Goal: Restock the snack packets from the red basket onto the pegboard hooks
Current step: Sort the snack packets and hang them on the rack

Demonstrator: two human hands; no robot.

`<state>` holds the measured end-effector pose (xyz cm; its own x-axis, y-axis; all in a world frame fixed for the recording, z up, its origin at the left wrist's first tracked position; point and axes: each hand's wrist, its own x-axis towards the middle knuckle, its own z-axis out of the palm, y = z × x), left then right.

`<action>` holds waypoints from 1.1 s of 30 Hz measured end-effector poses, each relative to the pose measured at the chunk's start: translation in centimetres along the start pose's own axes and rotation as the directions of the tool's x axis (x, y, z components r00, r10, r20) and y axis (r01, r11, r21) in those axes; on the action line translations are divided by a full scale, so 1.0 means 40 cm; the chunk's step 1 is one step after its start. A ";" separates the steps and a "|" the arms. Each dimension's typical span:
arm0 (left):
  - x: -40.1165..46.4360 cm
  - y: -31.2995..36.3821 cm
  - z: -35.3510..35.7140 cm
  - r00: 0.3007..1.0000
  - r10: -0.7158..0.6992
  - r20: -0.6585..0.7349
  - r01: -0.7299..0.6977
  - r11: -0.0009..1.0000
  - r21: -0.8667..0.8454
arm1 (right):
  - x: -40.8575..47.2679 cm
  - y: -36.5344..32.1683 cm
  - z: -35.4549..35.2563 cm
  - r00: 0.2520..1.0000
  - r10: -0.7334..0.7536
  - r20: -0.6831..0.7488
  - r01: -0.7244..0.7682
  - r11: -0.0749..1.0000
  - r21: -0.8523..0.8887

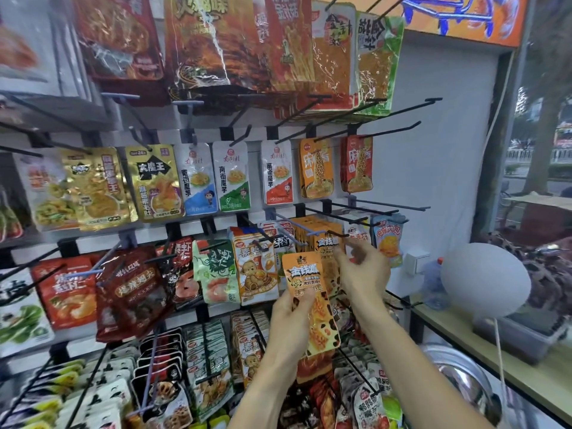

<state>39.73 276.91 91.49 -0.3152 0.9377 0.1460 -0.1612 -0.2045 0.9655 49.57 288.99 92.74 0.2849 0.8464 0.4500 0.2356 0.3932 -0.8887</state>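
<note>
You're gripping an orange foil snack pkt (309, 300) in your left hand (291, 317), lining it up w/ the hook. Right hand (363, 270) is pinching the matching orange hung pkts (326, 243), steadying them.

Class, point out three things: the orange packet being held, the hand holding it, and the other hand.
orange packet (305, 274), head view, on its printed upper front.
left hand (289, 317), head view, on its back.
right hand (365, 270), head view, on its palm.

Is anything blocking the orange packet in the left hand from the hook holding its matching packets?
Partly. The right hand sits at the matching packets, beside the hook. The orange packet, gripped by the left hand, is just below; nothing else intervenes.
</note>
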 end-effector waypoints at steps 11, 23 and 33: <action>0.076 -0.014 0.079 0.972 0.209 0.108 -0.232 0.926 0.299 | -0.014 0.013 -0.101 0.998 0.011 0.060 -0.038 0.879 0.476; 0.139 -0.031 0.094 0.892 0.394 0.223 -0.439 0.637 0.634 | 0.067 0.045 -0.070 0.996 -0.017 0.082 -0.010 0.947 0.321; 0.239 -0.060 0.057 0.879 0.408 0.246 -0.361 0.233 0.903 | 0.119 0.053 0.048 0.994 -0.112 -0.002 0.111 0.987 -0.119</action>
<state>39.24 287.03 91.06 -0.1127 0.8104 0.5750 0.9208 -0.1323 0.3670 49.62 294.54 92.83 0.2589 0.7959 0.5473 0.3750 0.4394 -0.8163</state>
